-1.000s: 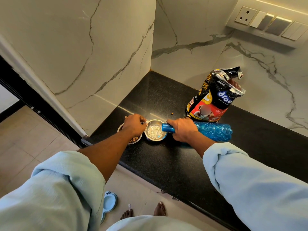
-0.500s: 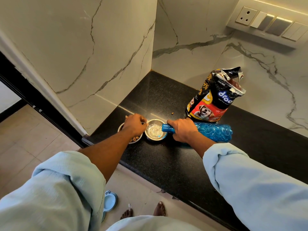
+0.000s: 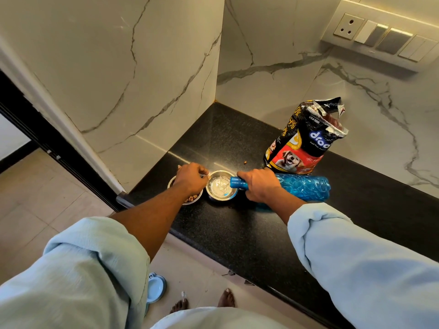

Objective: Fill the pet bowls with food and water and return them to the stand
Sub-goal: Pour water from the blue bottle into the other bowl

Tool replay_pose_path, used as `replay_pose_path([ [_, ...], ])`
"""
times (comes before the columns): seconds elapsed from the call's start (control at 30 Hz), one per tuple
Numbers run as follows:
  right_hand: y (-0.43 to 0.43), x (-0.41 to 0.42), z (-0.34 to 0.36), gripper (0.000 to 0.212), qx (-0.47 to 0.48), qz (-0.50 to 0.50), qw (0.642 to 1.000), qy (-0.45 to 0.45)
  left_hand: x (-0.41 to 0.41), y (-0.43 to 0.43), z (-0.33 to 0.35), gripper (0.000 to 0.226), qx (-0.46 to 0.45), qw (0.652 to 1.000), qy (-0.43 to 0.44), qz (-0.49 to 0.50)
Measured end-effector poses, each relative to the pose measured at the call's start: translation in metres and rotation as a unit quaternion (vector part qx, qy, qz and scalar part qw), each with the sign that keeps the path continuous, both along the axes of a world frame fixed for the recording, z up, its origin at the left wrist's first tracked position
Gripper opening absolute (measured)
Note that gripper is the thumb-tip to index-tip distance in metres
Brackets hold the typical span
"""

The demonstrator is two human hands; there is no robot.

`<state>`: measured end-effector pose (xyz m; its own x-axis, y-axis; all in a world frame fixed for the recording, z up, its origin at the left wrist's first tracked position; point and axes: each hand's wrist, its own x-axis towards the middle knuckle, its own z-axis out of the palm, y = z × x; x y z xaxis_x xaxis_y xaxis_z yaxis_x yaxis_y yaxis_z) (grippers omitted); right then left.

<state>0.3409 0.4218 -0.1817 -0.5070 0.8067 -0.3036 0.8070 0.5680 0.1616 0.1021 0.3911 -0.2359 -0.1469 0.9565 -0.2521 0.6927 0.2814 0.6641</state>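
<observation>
Water bowl [image 3: 222, 186] looks fuller than a second ago, so pouring nears done: right hand [image 3: 261, 185], fingers wrapped round the tipped blue bottle [image 3: 301, 187] beside it, left hand [image 3: 191, 180], fingers pinching its rim.

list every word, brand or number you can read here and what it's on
"droo": white brand letters on the food bag, cut off at a fold.
"USA": small white print near the bag's top.
"9%": yellow figures on its left side, partly hidden.
"Feed Real": tiny line under the brand; the rest unreadable.
Print on the bag's top flap: too blurred to read.
Bottle, switch panel: no text visible.
</observation>
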Motion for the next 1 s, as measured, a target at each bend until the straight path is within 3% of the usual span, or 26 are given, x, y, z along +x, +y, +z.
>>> replay_pose_path([
  [1.0,-0.0032,-0.0049,0.0013,0.048,0.002,-0.012,1.0,-0.007,-0.0065,-0.0037,0.006,0.027,-0.005,1.0,0.008,0.002],
])
